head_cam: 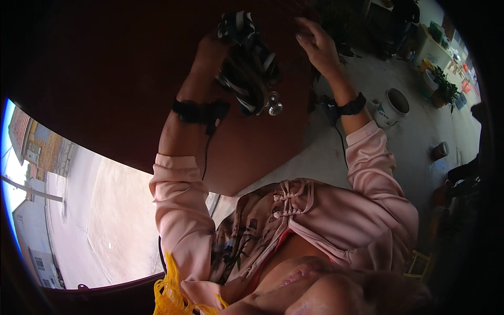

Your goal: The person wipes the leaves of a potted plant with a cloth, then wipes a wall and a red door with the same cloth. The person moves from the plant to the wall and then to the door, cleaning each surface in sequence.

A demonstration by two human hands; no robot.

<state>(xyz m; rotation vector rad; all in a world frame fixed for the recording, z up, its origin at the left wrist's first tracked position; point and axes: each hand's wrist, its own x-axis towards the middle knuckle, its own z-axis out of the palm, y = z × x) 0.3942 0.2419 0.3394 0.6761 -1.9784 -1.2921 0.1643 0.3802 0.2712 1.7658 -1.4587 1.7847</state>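
Note:
My left hand (212, 57) grips a black-and-white striped cloth (248, 71) that hangs bunched in front of a dark red door panel (256, 145). The cloth partly covers my fingers. A shiny silver round door knob (274, 105) shows just beside the cloth's lower end. To the right, near the panel's edge, my right hand (319, 45) is raised with its fingers loosely bent and apart, holding nothing that I can see. Black straps with small devices and cables circle both wrists.
On the grey floor at right are a white plastic bucket (393, 107), a small dark pot (440, 151) and a potted plant (445, 92). To the left, an opening shows a concrete yard (118, 212). Yellow fringe (168, 289) hangs by my left sleeve.

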